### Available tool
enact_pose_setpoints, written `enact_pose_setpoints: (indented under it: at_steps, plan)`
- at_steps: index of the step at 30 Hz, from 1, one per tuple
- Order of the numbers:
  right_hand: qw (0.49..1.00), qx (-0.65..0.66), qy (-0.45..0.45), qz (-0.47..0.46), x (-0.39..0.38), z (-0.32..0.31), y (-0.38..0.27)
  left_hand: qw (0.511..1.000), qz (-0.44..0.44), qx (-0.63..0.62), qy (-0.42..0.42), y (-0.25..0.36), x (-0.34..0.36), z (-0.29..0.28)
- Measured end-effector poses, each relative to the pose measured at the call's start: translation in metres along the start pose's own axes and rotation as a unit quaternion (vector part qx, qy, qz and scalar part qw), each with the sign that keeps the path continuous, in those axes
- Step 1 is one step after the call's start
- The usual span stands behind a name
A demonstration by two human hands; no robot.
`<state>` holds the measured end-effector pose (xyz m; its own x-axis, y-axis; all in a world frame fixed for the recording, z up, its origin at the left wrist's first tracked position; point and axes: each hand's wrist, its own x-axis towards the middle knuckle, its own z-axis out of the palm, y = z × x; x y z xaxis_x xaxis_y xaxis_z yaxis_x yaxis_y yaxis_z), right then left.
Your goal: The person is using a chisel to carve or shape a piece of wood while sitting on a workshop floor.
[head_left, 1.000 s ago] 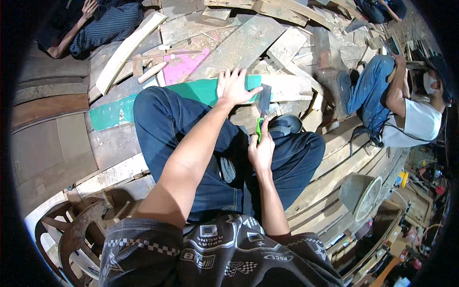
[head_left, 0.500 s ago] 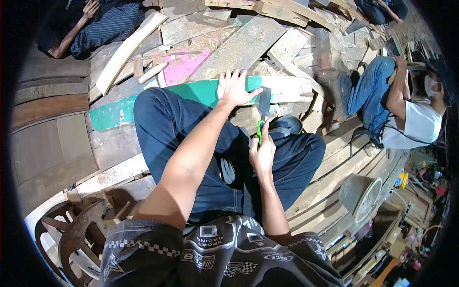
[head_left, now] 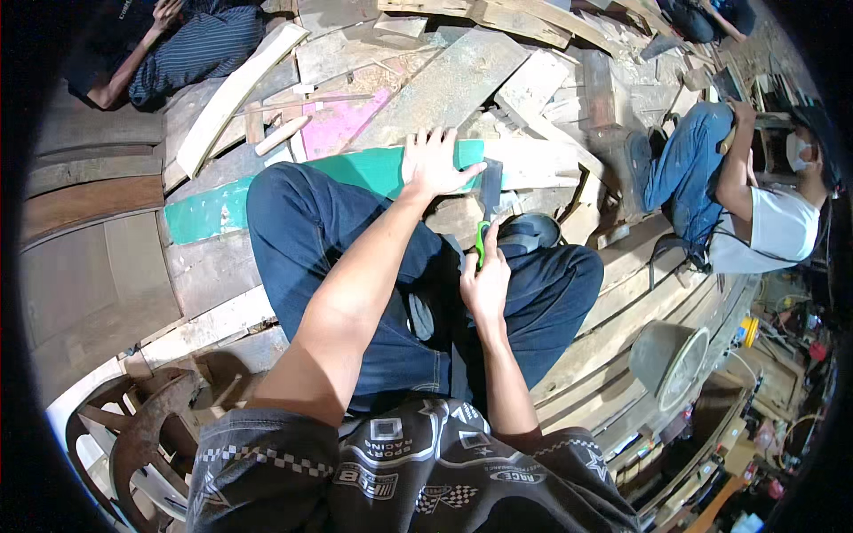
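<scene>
A long board (head_left: 364, 169), painted green with a bare pale stretch at its right end, lies across in front of my knees. My left hand (head_left: 434, 164) presses flat on it, fingers spread, close to where the green paint stops. In my right hand (head_left: 485, 286) is a scraper (head_left: 490, 191) with a green handle and a broad flat metal blade. Its blade rests on the board at the paint's edge, just right of my left thumb. My right fingers wrap the handle, with the index finger stretched along it.
Loose planks (head_left: 453, 84), a pink panel (head_left: 346, 124) and a wooden-handled tool (head_left: 283, 136) lie beyond the board. A seated person in a white shirt (head_left: 764, 226) is at right, others at the far corners. A bucket (head_left: 668, 362) stands lower right, a wooden chair (head_left: 147, 444) lower left.
</scene>
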<state>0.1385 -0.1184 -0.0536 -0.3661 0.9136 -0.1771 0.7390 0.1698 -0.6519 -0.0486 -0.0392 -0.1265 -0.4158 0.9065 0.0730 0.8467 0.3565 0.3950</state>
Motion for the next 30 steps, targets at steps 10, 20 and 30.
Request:
enact_pose_setpoints:
  at_steps: [10,20,30]
  plan:
    - [1.0,0.03,0.01,-0.001,0.004,0.002,0.002,1.0,-0.01,-0.004,0.003,0.0,0.003,0.002]
    - [1.0,0.012,-0.004,0.015,0.002,-0.004,-0.005,1.0,-0.002,-0.015,0.008,0.0,0.002,0.0]
    - [1.0,0.022,0.011,-0.003,-0.001,0.0,0.001,1.0,0.001,-0.017,0.002,-0.002,0.005,-0.003]
